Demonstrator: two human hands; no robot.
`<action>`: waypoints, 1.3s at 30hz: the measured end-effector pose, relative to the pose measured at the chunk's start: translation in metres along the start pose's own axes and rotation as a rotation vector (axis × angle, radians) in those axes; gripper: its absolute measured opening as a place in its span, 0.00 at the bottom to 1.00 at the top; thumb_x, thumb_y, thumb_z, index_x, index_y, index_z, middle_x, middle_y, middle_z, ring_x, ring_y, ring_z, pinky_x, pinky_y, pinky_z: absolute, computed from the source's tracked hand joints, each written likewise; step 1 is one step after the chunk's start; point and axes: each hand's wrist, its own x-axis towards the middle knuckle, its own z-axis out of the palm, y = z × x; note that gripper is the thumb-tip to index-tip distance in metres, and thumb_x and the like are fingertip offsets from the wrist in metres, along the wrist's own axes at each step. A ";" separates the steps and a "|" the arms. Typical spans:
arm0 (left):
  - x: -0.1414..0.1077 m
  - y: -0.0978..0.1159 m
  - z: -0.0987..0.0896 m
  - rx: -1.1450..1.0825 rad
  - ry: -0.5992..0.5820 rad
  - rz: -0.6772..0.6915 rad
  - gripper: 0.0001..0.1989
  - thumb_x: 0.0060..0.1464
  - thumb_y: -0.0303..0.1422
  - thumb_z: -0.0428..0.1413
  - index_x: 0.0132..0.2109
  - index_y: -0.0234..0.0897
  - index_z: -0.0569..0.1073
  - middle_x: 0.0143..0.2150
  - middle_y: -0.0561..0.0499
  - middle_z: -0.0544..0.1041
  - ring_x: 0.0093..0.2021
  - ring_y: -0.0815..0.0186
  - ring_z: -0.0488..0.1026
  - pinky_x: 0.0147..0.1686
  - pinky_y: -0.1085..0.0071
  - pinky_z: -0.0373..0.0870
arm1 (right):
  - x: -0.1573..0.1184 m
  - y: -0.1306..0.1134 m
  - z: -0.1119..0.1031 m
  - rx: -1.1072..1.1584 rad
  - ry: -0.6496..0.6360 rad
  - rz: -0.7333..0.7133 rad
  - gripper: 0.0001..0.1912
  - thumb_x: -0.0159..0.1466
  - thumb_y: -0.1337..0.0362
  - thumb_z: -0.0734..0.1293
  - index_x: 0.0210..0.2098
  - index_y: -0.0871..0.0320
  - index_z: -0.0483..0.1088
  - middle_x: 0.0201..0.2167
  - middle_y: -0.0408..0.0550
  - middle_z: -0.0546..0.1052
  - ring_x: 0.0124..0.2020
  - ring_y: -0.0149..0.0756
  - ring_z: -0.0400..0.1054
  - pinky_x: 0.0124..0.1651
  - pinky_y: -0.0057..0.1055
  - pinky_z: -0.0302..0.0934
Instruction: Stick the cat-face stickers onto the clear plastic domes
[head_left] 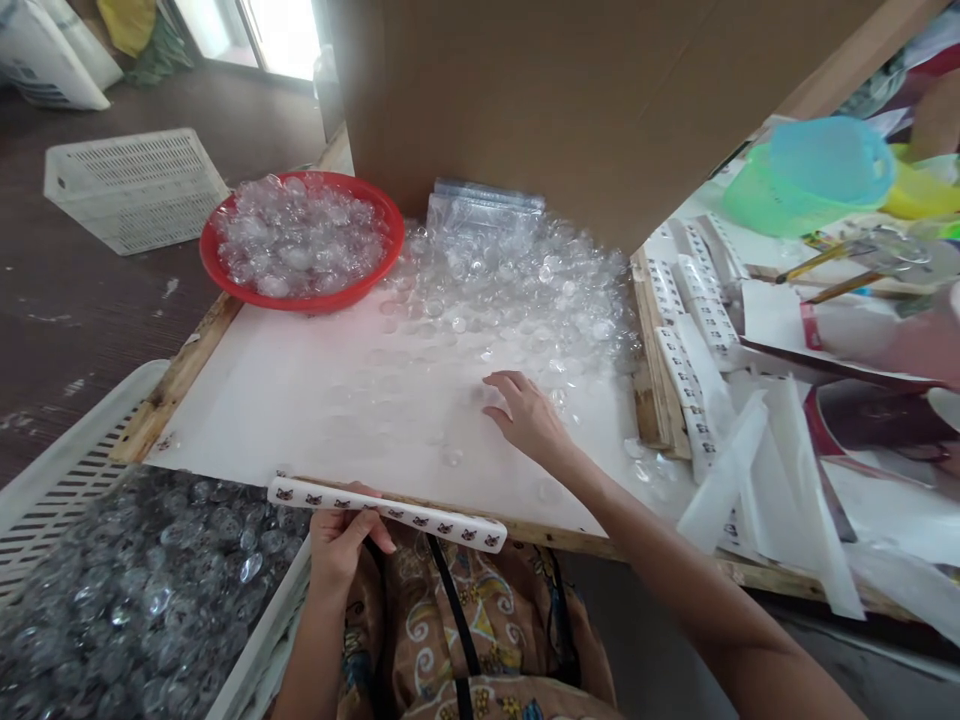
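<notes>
The left hand (341,545) is closed on a white strip (450,528) printed with a row of small dark animal faces, thumb on the near side and fingers partly hidden behind it. The strip lies slantwise along the near edge of the worktop (292,390), in front of the person's patterned clothing. It looks light and fairly smooth, likely bendable along its length, so a gentle pinch near the middle should steady it better than a hard squeeze, which could crease it; the left hand holds it left of its middle, with the longer part reaching out to the right.

The right hand (531,420) is unclenched over the worktop, thumb and fingers parted, and no piece can be made out between them (something clear could easily be lost to the eye there). Just beyond it spread the loose clear pieces (517,290), with more heaped in a red basin (397,240) at the far left corner. They look thin, hard and nearly weightless, probably slippery and apt to skid on the smooth white surface or crack if pressed. A fingertip pinch on the rim of a single piece, away from the crowded heap, should serve best
</notes>
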 end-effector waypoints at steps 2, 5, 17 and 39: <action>0.000 0.000 0.000 0.005 0.011 0.004 0.10 0.54 0.37 0.65 0.40 0.35 0.81 0.15 0.53 0.76 0.13 0.66 0.73 0.16 0.77 0.68 | 0.002 0.000 0.003 0.023 -0.028 -0.012 0.15 0.66 0.72 0.64 0.51 0.55 0.70 0.53 0.56 0.74 0.52 0.48 0.69 0.49 0.44 0.67; 0.001 0.000 0.001 0.004 0.017 0.004 0.10 0.54 0.37 0.65 0.40 0.35 0.81 0.16 0.53 0.77 0.12 0.66 0.73 0.16 0.76 0.69 | 0.001 -0.006 0.008 0.028 -0.061 0.027 0.11 0.66 0.73 0.62 0.44 0.56 0.72 0.45 0.55 0.75 0.46 0.46 0.70 0.48 0.43 0.68; 0.000 0.003 0.001 -0.002 -0.043 0.037 0.07 0.57 0.35 0.64 0.42 0.40 0.81 0.17 0.54 0.77 0.14 0.67 0.74 0.18 0.77 0.71 | -0.004 -0.004 -0.015 0.058 0.024 -0.003 0.14 0.67 0.69 0.65 0.52 0.55 0.72 0.50 0.56 0.76 0.52 0.49 0.71 0.53 0.46 0.68; 0.001 -0.001 0.002 0.011 0.043 -0.004 0.12 0.51 0.40 0.67 0.38 0.36 0.80 0.14 0.55 0.75 0.10 0.66 0.71 0.14 0.76 0.67 | -0.023 0.001 0.002 -0.125 -0.058 -0.142 0.21 0.66 0.77 0.60 0.52 0.56 0.75 0.51 0.54 0.79 0.52 0.49 0.69 0.52 0.48 0.67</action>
